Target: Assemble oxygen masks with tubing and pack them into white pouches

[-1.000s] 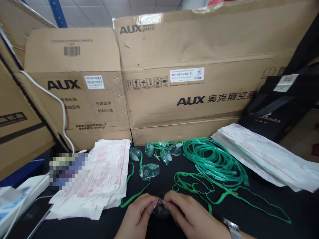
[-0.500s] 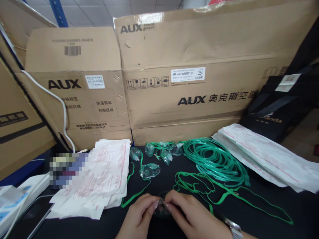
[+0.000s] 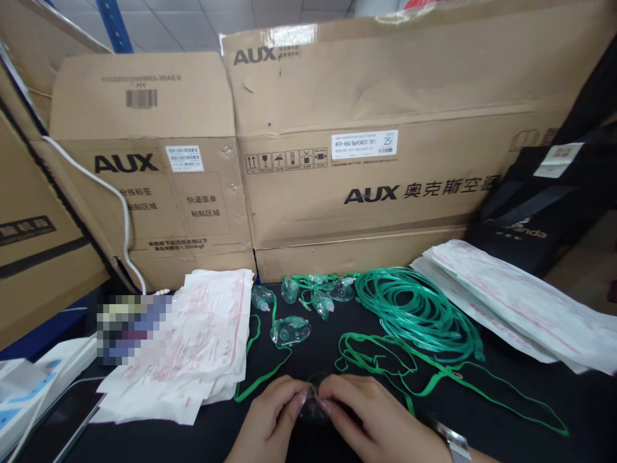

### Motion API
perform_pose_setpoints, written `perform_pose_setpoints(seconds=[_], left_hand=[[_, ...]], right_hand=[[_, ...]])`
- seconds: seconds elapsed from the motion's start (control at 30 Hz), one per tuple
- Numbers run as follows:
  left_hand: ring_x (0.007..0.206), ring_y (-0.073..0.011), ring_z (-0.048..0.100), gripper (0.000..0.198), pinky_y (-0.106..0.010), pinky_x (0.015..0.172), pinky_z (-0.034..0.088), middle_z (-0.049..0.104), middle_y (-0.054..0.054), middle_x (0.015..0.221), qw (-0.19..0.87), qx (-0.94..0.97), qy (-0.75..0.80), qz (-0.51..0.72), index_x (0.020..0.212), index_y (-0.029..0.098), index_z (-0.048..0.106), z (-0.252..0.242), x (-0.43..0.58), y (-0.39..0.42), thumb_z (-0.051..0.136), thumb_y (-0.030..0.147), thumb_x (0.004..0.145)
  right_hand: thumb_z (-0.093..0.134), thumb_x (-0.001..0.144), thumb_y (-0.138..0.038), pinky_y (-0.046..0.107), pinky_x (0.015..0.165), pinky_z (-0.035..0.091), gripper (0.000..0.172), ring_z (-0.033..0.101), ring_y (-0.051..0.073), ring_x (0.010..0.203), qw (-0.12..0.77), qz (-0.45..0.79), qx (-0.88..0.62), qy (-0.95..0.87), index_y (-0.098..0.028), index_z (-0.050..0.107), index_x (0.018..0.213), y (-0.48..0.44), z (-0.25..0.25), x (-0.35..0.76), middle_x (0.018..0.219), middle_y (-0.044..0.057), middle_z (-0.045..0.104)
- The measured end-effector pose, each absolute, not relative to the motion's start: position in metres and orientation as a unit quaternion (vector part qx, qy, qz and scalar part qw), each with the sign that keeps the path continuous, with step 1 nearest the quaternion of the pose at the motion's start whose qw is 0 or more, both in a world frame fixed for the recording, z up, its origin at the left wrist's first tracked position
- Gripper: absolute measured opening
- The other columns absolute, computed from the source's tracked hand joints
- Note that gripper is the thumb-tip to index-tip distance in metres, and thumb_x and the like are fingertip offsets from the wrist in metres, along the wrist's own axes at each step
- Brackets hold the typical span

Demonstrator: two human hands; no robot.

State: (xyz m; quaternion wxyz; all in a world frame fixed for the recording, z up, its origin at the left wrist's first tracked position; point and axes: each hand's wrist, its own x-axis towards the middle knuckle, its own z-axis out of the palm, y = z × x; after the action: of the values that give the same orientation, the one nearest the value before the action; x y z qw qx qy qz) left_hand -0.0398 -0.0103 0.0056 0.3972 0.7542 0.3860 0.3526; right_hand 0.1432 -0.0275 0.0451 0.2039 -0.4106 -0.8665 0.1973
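Nearest, the left hand [image 3: 270, 411] and right hand [image 3: 371, 411] meet at a clear mask [image 3: 314, 409], partly hidden by the fingers; in each, the grip is a nearly closed thumb-and-finger pinch on its edge. Over the last second the hands have scarcely shifted, so handling remains confined to that same small spot. A wristwatch [image 3: 456, 444] lies to the mask's right. Beyond the mask on the black worktop [image 3: 540, 447] are a green strap [image 3: 429, 386] to its right and a loose mask [image 3: 292, 332] just left of straight ahead. Farther out from the mask are coiled green tubing [image 3: 419, 315] to its right and, on either side, white packs [image 3: 207, 347] whose red print is too small to read. Behind all these, ahead of the mask, stands a large carton [image 3: 409, 96] marked "AUX 奥克斯空调", its label [image 3: 365, 145] reading "KFR-46G/BpR3AES1(B1)" and "25"; the smaller carton [image 3: 193, 103] to the mask's left also reads "AUX", with "快递面单 粘贴区域". A black bag [image 3: 525, 218], far right of the mask, shows "anda", its first letters unclear.
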Motion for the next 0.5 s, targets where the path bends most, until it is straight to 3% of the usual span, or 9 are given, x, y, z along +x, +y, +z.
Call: perform_pose_setpoints(seconds=[0.5], left_hand=[[0.073,-0.0175,0.058,0.028,-0.025,0.066,0.045,0.061,-0.006,0.076,0.391,0.763,0.386,0.34,0.084,0.017,0.064,0.0035,-0.0397,-0.0105,0.039,0.028,0.087]], right_hand=[[0.036,0.086,-0.016,0.02,0.057,0.037,0.016,0.052,0.011,0.063,0.191,0.194,-0.421,-0.865,-0.02,0.051,0.083,-0.0279,0.0458,0.1413,0.072,0.0,0.059]])
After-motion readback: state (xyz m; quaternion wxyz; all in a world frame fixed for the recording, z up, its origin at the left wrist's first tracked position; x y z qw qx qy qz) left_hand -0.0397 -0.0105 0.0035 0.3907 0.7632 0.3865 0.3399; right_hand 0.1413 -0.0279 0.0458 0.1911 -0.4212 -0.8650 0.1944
